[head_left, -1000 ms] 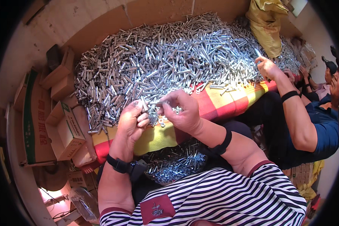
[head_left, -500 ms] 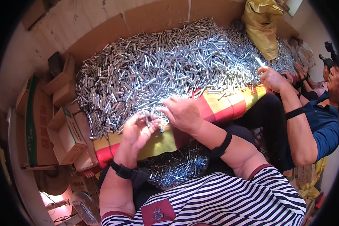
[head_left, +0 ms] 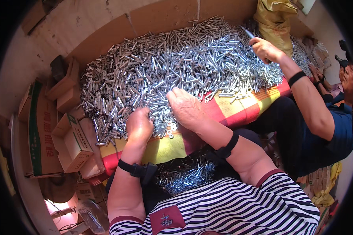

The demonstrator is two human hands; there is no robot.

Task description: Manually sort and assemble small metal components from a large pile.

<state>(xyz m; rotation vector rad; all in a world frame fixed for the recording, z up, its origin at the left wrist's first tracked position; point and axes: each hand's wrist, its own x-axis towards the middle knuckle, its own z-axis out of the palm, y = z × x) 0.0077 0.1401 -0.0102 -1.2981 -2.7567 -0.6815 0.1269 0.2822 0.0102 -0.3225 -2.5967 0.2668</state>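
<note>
A wide heap of shiny metal sleeves spreads over a checked cloth. At the heap's near edge, my left hand is closed with its back up, and its curled fingers hide whatever is in them. My right hand bends its fingers together over the sleeves just to the right; what they grip is hidden. Between and below the hands lies a small group of metal washers. Nearest me, a container of thin bolts sits by my lap.
On the left stand an open small carton and a larger cardboard box. At right a co-worker's hand holds a long pale tool over the heap. A yellow sack stands behind.
My left hand has turned from palm up to back up and lowered onto the heap's edge. My right hand has moved up slightly, its fingers curling. The co-worker's hand has swung up and left.
</note>
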